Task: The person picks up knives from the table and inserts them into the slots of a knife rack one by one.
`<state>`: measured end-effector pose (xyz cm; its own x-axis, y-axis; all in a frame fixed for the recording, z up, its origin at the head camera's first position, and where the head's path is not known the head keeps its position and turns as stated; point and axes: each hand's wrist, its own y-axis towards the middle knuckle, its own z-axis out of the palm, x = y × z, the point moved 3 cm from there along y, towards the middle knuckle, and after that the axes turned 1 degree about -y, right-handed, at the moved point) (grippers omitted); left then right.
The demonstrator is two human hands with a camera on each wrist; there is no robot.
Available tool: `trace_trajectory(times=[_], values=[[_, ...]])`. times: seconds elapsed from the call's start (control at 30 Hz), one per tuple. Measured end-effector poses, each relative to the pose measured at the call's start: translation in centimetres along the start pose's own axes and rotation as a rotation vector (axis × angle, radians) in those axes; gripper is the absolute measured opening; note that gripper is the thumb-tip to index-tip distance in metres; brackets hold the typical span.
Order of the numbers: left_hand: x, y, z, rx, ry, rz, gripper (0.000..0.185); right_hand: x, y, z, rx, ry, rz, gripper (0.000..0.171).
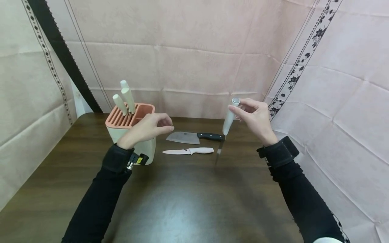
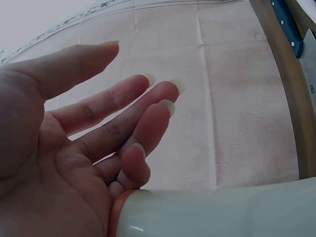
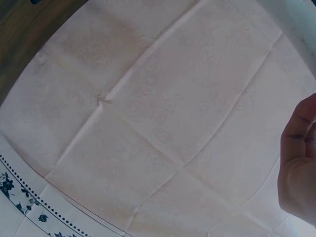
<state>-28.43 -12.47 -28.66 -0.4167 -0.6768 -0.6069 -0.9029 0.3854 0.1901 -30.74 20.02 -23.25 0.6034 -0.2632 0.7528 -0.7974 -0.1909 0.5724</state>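
Head view: right hand (image 1: pixel 255 119) is up over the worktop (image 1: pixel 182 199) & its fingers (image 1: pixel 235 108) pinch the round top of a knife (image 1: pixel 226 130) w/ a smooth white handle. The knife hangs nearly straight down, thin dark blade pointing at the wood, tip just over it. Left hand (image 1: pixel 149 127) floats in front of the knife block (image 1: pixel 133 131), fingers loosely bent, holding nothing. The block is a boxy tub, peach on top w/ long slots, cream lower down; 3 white handles (image 1: pixel 124 98) stick out, leaning. Flat on the worktop btwn the hands lie a cleaver (image 1: pixel 194 137), wide grey blade & black handle, & a small white knife (image 1: pixel 188 151), just in front of it. Worktop is dark brown wood, a bit shiny; lots of bare wood near the person. Pink crinkly cloth (image 1: pixel 194 60) hangs at the back & both sides, close to the worktop edges. Left wrist view: the left palm faces up, fingers (image 2: pixel 148 106) spread a little, not touching the smooth cream block wall (image 2: pixel 222 212) below; the cleaver's black handle (image 2: pixel 289 27) peeks in top right. Right wrist view: mostly pink cloth w/ fold lines; only a bit of the right hand shows at the edge, can't tell its hold here.
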Motion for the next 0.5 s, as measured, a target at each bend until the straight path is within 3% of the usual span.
trace_trajectory(times=[0.27,0.5], values=[[0.0,0.1,0.3,0.018,-0.01,0.014,0.024,-0.3,-0.2,0.2,0.024,0.008,0.013,0.021],[-0.9,0.2,0.4,0.034,-0.018,0.042,0.025,2.3,-0.7,0.7,0.043,-0.021,0.023,0.021]])
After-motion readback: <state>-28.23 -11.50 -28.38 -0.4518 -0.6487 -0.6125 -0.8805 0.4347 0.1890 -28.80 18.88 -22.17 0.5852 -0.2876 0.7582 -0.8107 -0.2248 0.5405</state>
